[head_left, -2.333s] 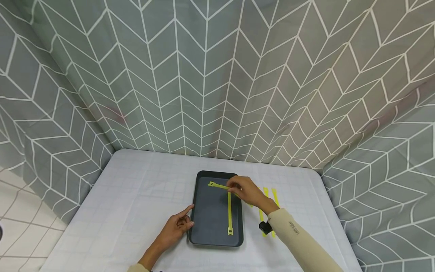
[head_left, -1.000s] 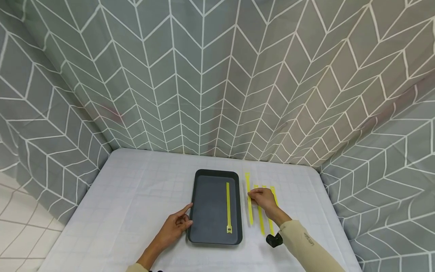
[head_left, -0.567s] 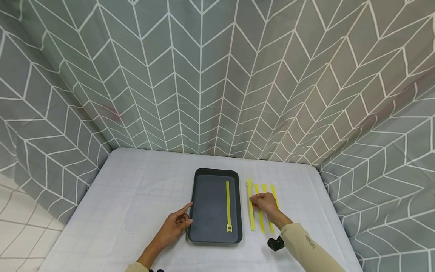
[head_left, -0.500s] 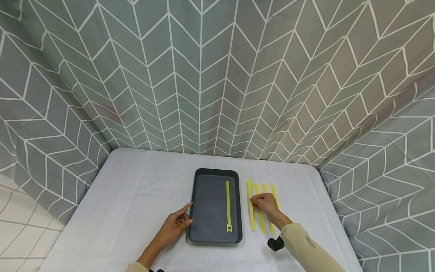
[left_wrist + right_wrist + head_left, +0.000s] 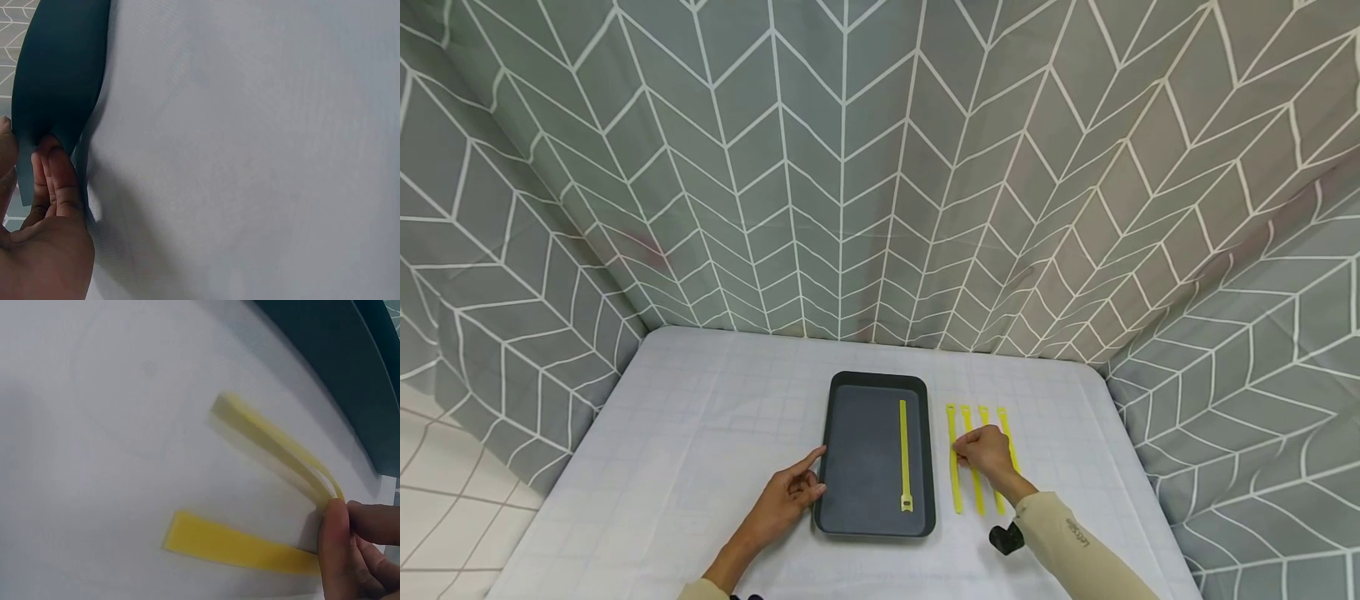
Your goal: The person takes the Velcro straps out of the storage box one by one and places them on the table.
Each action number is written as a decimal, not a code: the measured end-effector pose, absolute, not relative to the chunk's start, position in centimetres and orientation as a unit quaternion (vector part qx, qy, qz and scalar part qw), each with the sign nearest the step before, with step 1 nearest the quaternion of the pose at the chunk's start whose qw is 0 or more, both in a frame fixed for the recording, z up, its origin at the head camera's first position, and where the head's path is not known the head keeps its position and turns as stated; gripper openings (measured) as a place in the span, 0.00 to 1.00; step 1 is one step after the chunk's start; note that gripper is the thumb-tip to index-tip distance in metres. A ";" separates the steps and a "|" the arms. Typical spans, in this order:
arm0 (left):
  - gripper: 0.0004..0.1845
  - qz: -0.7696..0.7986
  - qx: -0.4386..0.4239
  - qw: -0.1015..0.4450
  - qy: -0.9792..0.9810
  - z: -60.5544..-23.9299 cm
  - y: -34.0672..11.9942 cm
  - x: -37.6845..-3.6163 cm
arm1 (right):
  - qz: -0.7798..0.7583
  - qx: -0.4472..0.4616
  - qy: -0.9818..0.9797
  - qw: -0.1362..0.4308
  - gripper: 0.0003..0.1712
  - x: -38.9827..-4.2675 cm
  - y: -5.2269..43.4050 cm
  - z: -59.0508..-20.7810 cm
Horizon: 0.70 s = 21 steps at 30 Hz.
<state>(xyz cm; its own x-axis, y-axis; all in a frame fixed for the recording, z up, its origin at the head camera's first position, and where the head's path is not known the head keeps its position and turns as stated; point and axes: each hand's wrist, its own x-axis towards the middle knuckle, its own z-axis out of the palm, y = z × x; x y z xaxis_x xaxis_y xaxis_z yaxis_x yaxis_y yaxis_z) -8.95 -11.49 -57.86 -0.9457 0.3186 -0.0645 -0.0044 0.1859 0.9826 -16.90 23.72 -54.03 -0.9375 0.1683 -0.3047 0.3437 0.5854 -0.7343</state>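
My right hand (image 5: 985, 451) pinches a yellow hook-and-loop cable strap (image 5: 955, 483) between thumb and fingertips, just right of the dark grey tray (image 5: 857, 467). In the right wrist view, that strap's (image 5: 262, 434) far end stands slightly off the cloth, with a shadow under it. More yellow straps (image 5: 979, 496) lie beside it in a row, partly hidden by my hand. One yellow strap (image 5: 905, 450) lies lengthwise inside the tray near its right wall. My left hand (image 5: 782, 504) touches the tray's left side, index finger stretched to the rim; its fingers (image 5: 62, 175) rest on the outer wall.
A white cloth (image 5: 722, 417) covers the table. Grey curtains (image 5: 880, 208) with a white chevron pattern hang behind it and along both sides. A black wrist device (image 5: 1006, 538) sits at my right wrist.
My right hand has carried the strap from above the tray to the table on its right, then shifted it slightly toward me, level with the row. The left hand stays at the tray.
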 end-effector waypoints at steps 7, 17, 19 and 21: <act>0.34 0.632 0.106 0.129 0.756 -57.9 -11.5 -8.9 | -0.381 0.124 0.912 0.082 0.05 -17.0 23.6 -54.6; 0.34 0.634 0.100 0.133 0.755 -57.8 -11.5 -8.8 | -0.323 0.096 0.940 0.062 0.08 -17.2 23.5 -54.7; 0.34 0.636 0.100 0.133 0.753 -57.8 -11.5 -8.8 | -0.317 0.090 0.942 0.061 0.09 -17.1 23.5 -54.7; 0.34 0.638 0.101 0.133 0.752 -57.8 -11.5 -8.8 | -0.313 0.083 0.944 0.056 0.09 -17.1 23.5 -54.7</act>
